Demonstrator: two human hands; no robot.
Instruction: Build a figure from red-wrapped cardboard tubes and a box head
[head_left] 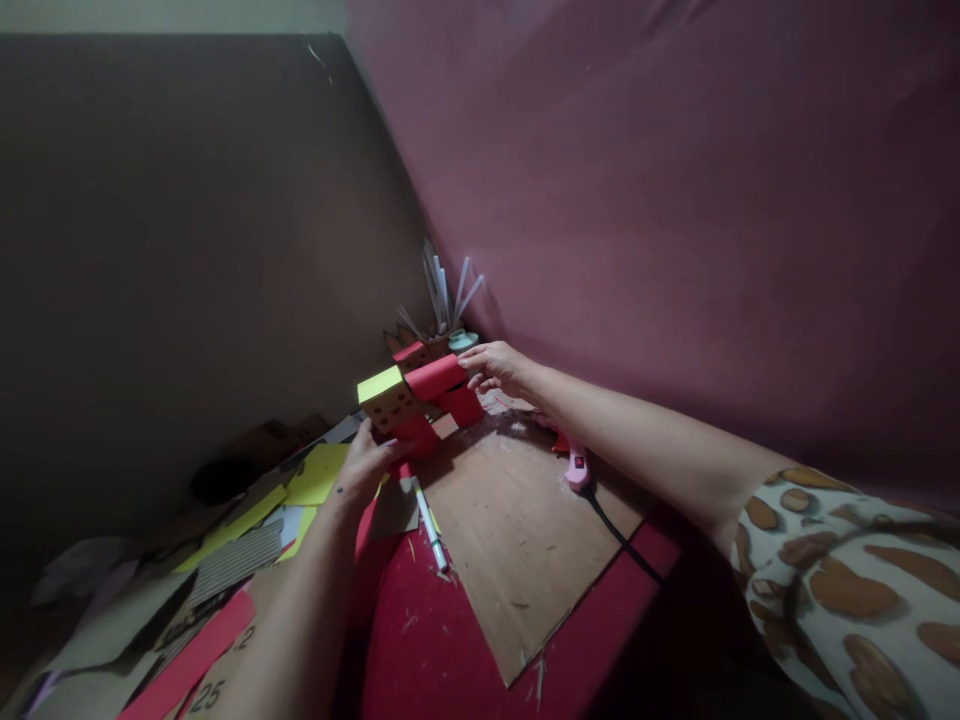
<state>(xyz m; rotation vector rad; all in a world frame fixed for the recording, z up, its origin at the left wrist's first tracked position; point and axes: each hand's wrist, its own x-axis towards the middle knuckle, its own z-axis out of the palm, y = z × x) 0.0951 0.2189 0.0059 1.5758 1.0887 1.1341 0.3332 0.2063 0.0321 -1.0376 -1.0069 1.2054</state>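
My left hand point(366, 462) is closed around the lower left side of a cardboard box figure point(391, 410). The figure has a yellow top, dark spots on its front and red paper parts below. My right hand point(499, 368) pinches the right end of a rolled or curved red paper piece point(436, 376), which meets the box's right side. More red paper hangs under it, and how the parts join cannot be made out. Right of the figure, a pink glue gun point(577, 468) with a black cord lies on a brown cardboard sheet point(499, 560).
The sheet rests on a red surface point(420, 640) with scattered scraps. A white pen point(430, 525) lies at its left edge. Coloured paper point(319, 473) and cardboard pieces pile up at left. White sticks point(441, 288) and a pale green jar point(463, 342) stand behind, by the pink wall.
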